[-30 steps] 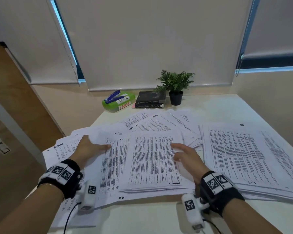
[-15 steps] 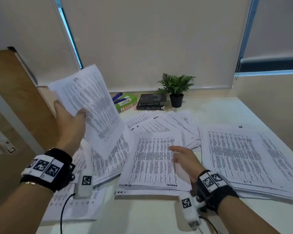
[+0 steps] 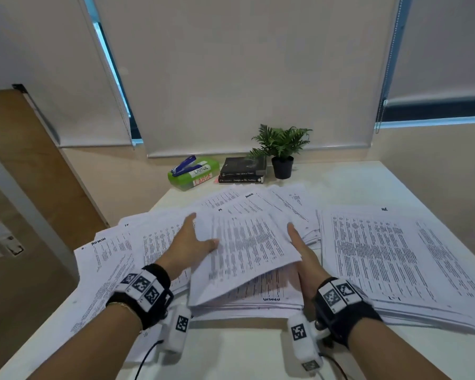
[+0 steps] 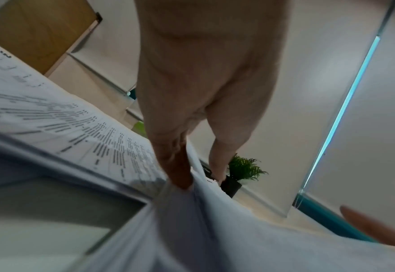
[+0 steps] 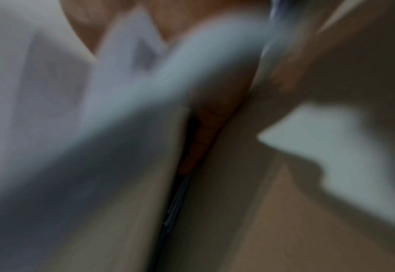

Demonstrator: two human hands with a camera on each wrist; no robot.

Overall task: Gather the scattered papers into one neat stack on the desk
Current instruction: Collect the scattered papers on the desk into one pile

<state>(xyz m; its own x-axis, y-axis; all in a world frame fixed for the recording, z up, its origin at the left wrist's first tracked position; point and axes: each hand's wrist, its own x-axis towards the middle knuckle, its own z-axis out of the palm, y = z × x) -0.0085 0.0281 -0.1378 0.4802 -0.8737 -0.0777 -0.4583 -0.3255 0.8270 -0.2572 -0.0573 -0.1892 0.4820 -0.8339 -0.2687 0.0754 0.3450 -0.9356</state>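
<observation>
1. Head view: the left hand (image 3: 188, 244) pinches the left edge of a tilted sheet (image 3: 244, 250), thumb on top, above the middle stack (image 3: 261, 300) at 6 o'clock on the desk (image 3: 354, 182). The right hand (image 3: 303, 252), fingers straight, braces the stack's right side. More papers (image 3: 113, 259) spread toward 9 o'clock, and a big pile (image 3: 390, 256) lies at 3 o'clock.
2. Left wrist view: thumb and fingers (image 4: 178, 165) clamp the sheet's edge (image 4: 203, 198).
3. Right wrist view: too blurred to tell the grip.
4. To land it well, I judge: lower flat, square the corners against the right palm, then let go.
</observation>
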